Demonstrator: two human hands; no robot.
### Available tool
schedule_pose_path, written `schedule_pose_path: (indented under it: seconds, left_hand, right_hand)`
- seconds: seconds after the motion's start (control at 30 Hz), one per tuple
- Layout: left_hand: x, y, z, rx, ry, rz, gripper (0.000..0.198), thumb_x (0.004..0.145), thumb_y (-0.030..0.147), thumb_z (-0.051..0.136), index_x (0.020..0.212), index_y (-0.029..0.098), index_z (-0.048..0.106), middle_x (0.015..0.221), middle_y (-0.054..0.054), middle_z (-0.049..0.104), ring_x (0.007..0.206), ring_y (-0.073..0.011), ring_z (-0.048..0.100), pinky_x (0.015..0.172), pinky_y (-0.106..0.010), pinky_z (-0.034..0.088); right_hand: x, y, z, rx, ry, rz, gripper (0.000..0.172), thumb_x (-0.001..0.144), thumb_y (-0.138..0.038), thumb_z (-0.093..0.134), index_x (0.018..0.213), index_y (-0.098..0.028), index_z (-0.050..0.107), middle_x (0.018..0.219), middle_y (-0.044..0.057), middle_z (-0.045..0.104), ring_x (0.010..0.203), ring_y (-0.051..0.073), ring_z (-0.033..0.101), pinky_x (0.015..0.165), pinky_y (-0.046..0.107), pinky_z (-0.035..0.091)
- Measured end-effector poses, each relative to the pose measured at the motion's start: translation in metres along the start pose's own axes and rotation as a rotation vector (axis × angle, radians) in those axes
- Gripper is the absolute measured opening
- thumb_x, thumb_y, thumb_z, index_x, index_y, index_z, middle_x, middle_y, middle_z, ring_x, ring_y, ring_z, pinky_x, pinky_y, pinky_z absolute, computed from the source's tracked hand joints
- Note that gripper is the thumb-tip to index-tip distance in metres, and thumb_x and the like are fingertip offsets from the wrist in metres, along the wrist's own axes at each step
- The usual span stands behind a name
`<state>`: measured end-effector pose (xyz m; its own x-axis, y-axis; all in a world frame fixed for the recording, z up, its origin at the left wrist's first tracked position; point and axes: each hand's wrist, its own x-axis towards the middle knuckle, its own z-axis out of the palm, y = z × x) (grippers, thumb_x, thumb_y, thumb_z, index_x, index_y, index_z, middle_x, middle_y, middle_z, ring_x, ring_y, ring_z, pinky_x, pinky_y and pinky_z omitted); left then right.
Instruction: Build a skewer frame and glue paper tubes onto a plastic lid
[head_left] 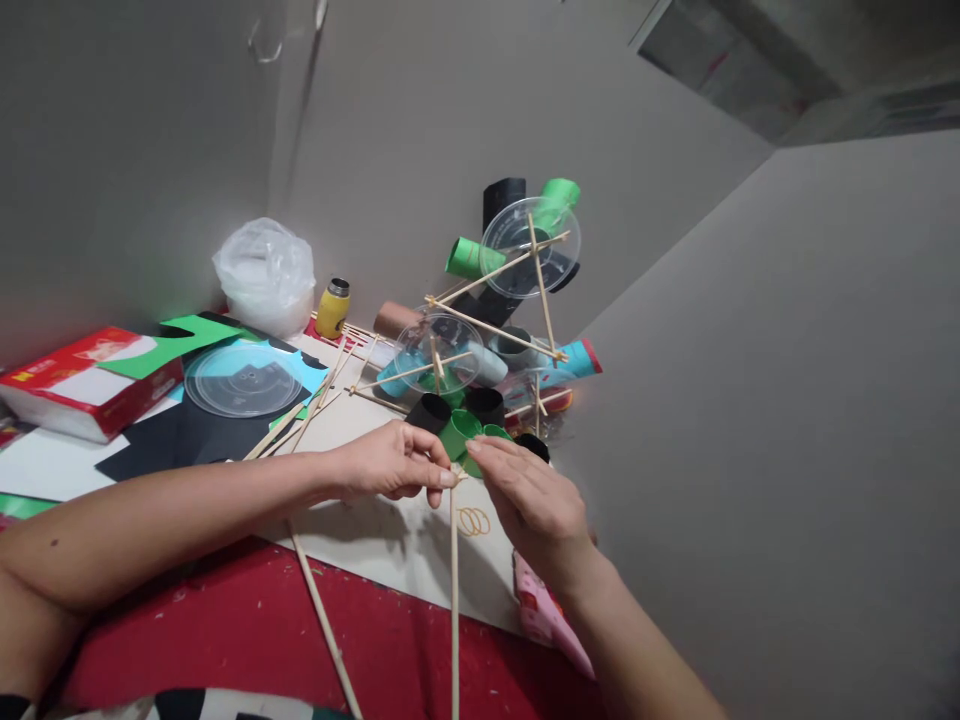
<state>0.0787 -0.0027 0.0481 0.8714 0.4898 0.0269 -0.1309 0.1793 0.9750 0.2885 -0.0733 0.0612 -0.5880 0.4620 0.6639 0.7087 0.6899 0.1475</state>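
My left hand (397,462) is closed in a pinch on the top end of a wooden stick (454,600), where a rubber band appears wound around a joint. The stick hangs down toward my lap. Close by on the right is my right hand (536,500), its fingers stretched out and their tips just above the joint; its thumb is hidden. Several loose rubber bands (473,521) lie on the white board (360,545) below. Another long wooden stick (322,610) slants down at the left, partly behind my left forearm.
Behind my hands stand stick triangles (491,330), clear plastic lids (559,270) and coloured paper tubes (459,432). To the left are a red box (97,385), cut paper (169,445), a plastic bag (266,280) and a yellow bottle (332,312). Walls rise at the back and right.
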Motion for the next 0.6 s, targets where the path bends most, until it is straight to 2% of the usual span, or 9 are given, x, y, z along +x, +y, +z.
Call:
schedule_pose_path:
  seconds: [0.17, 0.27, 0.37, 0.43, 0.6]
  left_hand:
    - [0.000, -0.002, 0.001, 0.040, 0.023, 0.006, 0.035, 0.070, 0.044, 0.073, 0.078, 0.014, 0.057, 0.059, 0.002, 0.061, 0.040, -0.0036, 0.032, 0.040, -0.020, 0.022]
    - [-0.001, -0.001, 0.001, 0.030, 0.030, 0.008, 0.035, 0.070, 0.044, 0.073, 0.078, 0.014, 0.057, 0.060, 0.002, 0.061, 0.040, -0.0033, 0.031, 0.040, -0.020, 0.021]
    - [-0.002, 0.001, 0.001, 0.019, 0.020, 0.007, 0.034, 0.070, 0.043, 0.073, 0.080, 0.014, 0.057, 0.061, 0.002, 0.061, 0.040, -0.0031, 0.031, 0.040, -0.020, 0.020]
    - [-0.003, 0.002, 0.001, 0.019, 0.005, 0.012, 0.034, 0.071, 0.043, 0.073, 0.080, 0.014, 0.057, 0.061, 0.001, 0.062, 0.040, -0.0033, 0.031, 0.040, -0.020, 0.020]
    - [-0.001, 0.000, 0.003, 0.007, -0.005, 0.003, 0.035, 0.070, 0.044, 0.073, 0.079, 0.014, 0.057, 0.060, 0.002, 0.061, 0.040, -0.0033, 0.031, 0.041, -0.020, 0.021]
  right_hand:
    - [0.005, -0.009, 0.012, -0.065, -0.011, 0.049, 0.033, 0.091, -0.007, 0.052, 0.120, -0.019, 0.062, 0.097, 0.009, 0.074, 0.088, 0.021, 0.070, 0.082, 0.038, 0.059]
    - [0.009, -0.012, 0.015, -0.043, 0.074, 0.093, 0.028, 0.091, -0.009, 0.054, 0.114, -0.019, 0.064, 0.090, 0.008, 0.074, 0.082, 0.020, 0.071, 0.076, 0.034, 0.060]
    - [0.004, -0.013, 0.017, -0.029, 0.212, 0.096, 0.035, 0.089, -0.006, 0.056, 0.119, -0.022, 0.063, 0.093, 0.007, 0.075, 0.086, 0.020, 0.072, 0.078, 0.034, 0.060]
    - [-0.002, -0.013, 0.016, -0.043, 0.257, 0.067, 0.042, 0.088, -0.004, 0.057, 0.126, -0.022, 0.059, 0.096, 0.008, 0.076, 0.091, 0.021, 0.072, 0.081, 0.035, 0.060]
    - [-0.005, -0.008, 0.011, 0.013, 0.211, -0.069, 0.049, 0.088, -0.003, 0.054, 0.133, -0.021, 0.055, 0.101, 0.011, 0.075, 0.103, 0.025, 0.069, 0.083, 0.040, 0.061]
